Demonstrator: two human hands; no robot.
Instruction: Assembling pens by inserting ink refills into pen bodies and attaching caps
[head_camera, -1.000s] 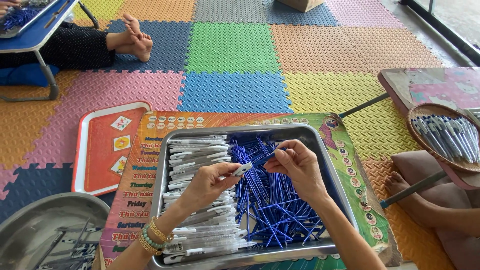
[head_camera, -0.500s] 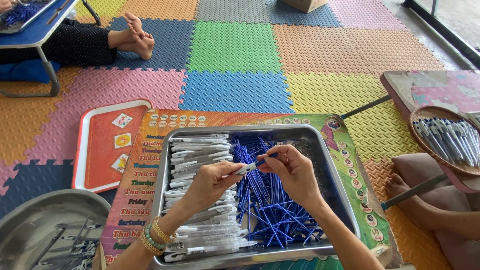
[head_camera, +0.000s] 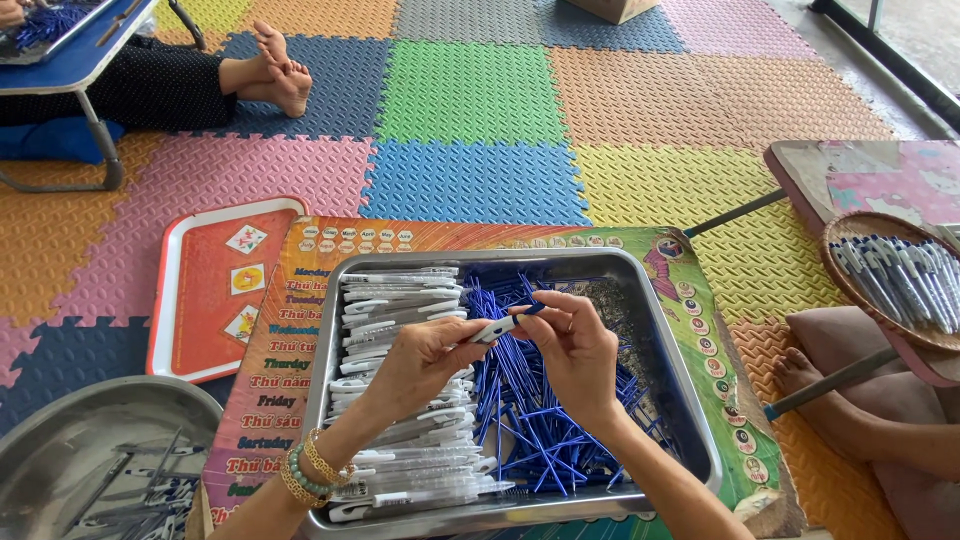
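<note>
Left hand (head_camera: 425, 360) pinched white plastic pen barrel (head_camera: 493, 329); right hand (head_camera: 578, 350) gripped thin blue refill (head_camera: 530, 309), tip at barrel mouth. Both held over rectangular steel tray (head_camera: 690, 400), shiny, rounded rim. White barrels (head_camera: 395, 310) stacked in tray's left half; blue refills (head_camera: 530, 440) tangled in right half. Tray sat on printed low table (head_camera: 290, 330). Round metal bowl (head_camera: 60, 440) at lower left. Woven basket (head_camera: 850, 290) with pens at right. Floor of ridged foam mats (head_camera: 470, 180), jigsaw edges
</note>
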